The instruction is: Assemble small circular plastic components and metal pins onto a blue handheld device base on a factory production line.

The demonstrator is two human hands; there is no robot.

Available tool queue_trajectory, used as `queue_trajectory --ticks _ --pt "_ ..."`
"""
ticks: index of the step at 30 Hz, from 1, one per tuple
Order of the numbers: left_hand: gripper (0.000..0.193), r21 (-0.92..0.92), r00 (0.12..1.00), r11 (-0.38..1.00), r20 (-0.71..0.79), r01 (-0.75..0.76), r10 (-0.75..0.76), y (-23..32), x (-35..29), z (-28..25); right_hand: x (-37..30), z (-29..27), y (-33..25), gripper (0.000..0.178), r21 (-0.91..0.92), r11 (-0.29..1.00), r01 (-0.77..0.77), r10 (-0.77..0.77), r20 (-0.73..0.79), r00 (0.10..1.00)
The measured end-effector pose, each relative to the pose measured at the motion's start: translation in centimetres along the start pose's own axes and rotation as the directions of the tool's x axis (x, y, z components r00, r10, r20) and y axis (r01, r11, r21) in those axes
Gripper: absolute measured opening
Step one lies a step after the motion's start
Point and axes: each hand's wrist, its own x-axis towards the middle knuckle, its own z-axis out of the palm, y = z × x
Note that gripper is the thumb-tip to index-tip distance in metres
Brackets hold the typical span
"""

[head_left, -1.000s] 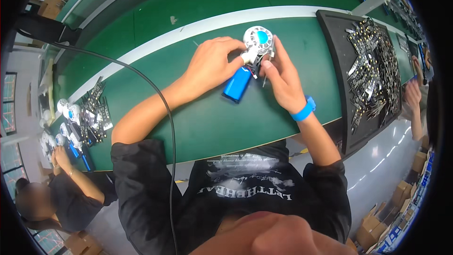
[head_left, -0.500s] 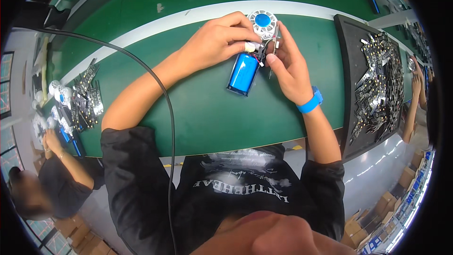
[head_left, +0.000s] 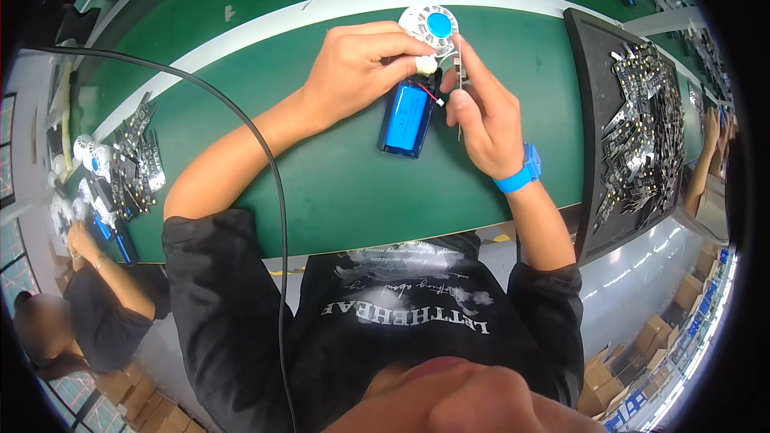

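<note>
A white slotted round head (head_left: 418, 22) with a blue disc at its centre lies at the far side of my green bench. Below it is a black case holding a blue battery pack (head_left: 407, 116), a thin red lead with a small white plug beside it. My left hand (head_left: 361, 68) pinches the white neck piece (head_left: 426, 65) between head and case. Held edge-on between the thumb and fingers of my right hand (head_left: 489, 116) is a thin circuit board (head_left: 460, 80), just right of the head. Wires near the neck are partly hidden by my fingers.
A black tray (head_left: 589, 128) at the right carries a heap of circuit boards (head_left: 642, 140). More boards (head_left: 140, 160) are piled at the left, near a co-worker's hands (head_left: 83, 242). A black cable (head_left: 277, 184) hangs across my left arm. Another person's arm (head_left: 702, 164) shows at far right.
Both hands and the device sit slightly further left and up in the picture. The red lead and its plug now show more clearly beside the battery pack. Both grips are kept.
</note>
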Motion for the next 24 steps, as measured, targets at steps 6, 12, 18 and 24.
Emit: queue_trajectory --ticks 6,12,18,24 --pt "0.016 0.214 0.99 0.968 0.072 -0.133 0.12 1.4 -0.1 -0.4 0.2 0.8 -0.2 0.057 -0.013 1.0 0.017 -0.017 0.021 1.0" --pt "0.014 0.279 0.994 0.955 0.068 -0.101 0.085 2.3 -0.3 -0.3 0.1 0.3 -1.0 0.056 -0.055 0.995 -0.079 0.082 0.072 0.994" --pt "0.014 0.239 0.998 0.969 0.04 -0.059 0.051 2.2 -0.4 -0.1 0.1 0.5 -0.8 0.055 -0.01 0.999 -0.039 0.04 0.042 0.998" --pt "0.015 0.226 0.996 0.97 0.044 -0.084 0.076 2.1 -0.2 -0.2 0.1 0.4 -0.4 0.056 0.026 0.999 -0.03 0.029 0.051 0.998"
